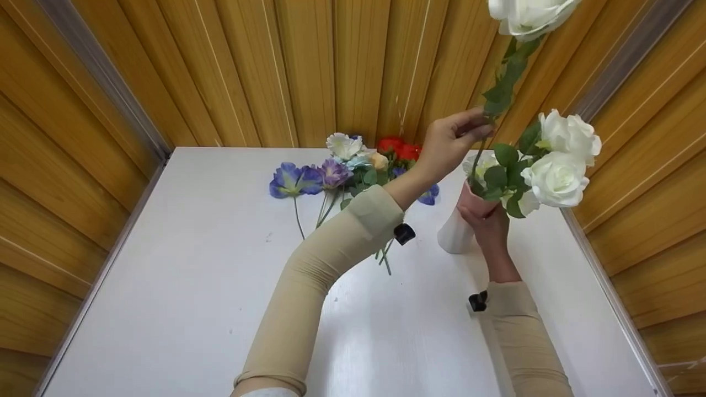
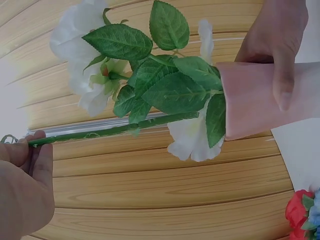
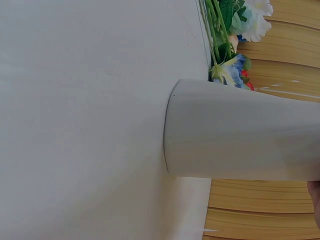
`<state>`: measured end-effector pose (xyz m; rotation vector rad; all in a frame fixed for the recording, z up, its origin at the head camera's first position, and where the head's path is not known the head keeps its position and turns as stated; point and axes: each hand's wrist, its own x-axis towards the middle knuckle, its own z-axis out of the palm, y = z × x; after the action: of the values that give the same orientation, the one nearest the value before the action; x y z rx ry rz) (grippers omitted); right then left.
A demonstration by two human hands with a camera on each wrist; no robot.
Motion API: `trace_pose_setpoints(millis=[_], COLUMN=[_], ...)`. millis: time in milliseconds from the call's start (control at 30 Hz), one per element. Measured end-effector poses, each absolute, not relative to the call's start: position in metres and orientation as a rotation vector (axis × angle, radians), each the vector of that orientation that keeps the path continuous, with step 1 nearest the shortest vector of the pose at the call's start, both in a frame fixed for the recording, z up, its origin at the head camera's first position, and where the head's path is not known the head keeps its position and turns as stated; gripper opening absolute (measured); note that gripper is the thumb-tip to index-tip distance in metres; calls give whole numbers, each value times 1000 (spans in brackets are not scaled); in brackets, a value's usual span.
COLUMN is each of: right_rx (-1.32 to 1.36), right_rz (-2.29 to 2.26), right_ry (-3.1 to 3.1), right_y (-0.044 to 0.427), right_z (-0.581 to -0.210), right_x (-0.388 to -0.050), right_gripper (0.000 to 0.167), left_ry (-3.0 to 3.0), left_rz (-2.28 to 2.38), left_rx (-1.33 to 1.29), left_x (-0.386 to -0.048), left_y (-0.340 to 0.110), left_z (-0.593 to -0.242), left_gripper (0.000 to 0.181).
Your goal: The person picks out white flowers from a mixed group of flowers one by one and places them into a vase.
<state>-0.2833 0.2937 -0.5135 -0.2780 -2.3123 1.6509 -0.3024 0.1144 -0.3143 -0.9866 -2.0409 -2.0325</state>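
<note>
In the head view, my left hand (image 1: 449, 146) pinches the green stem of a tall white rose (image 1: 532, 16) above the vase. The left wrist view shows that stem (image 2: 110, 131) between thumb and fingers of the left hand (image 2: 27, 185), its lower end at the leaves by the vase mouth. My right hand (image 1: 490, 223) grips the pink upper part of the vase (image 1: 477, 201), whose white base (image 1: 455, 234) stands on the table. White roses (image 1: 560, 176) and leaves lean rightward out of the vase. In the right wrist view, the vase's lower body (image 3: 225, 132) shows.
Blue, purple, white, peach and red flowers (image 1: 333, 172) lie at the table's back middle, left of the vase, their stems toward the front. The white table (image 1: 193, 264) is bounded by wood-patterned walls (image 1: 303, 71) at the back and sides.
</note>
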Motion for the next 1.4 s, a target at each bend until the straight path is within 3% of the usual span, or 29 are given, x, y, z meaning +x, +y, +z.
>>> trace_pose_setpoints(millis=[500, 1400], right_rx=[-150, -280], right_rz=[1637, 1594], right_ry=[-2248, -2368], right_y=[295, 297], right_z=[-515, -514], right_x=[-283, -286], right_gripper=[78, 87], left_ry=[-2069, -2280], left_rz=[-1982, -1850], left_rx=[-983, -931], left_x=[-309, -315], left_y=[130, 145], left_z=[-351, -385], left_gripper=[28, 25])
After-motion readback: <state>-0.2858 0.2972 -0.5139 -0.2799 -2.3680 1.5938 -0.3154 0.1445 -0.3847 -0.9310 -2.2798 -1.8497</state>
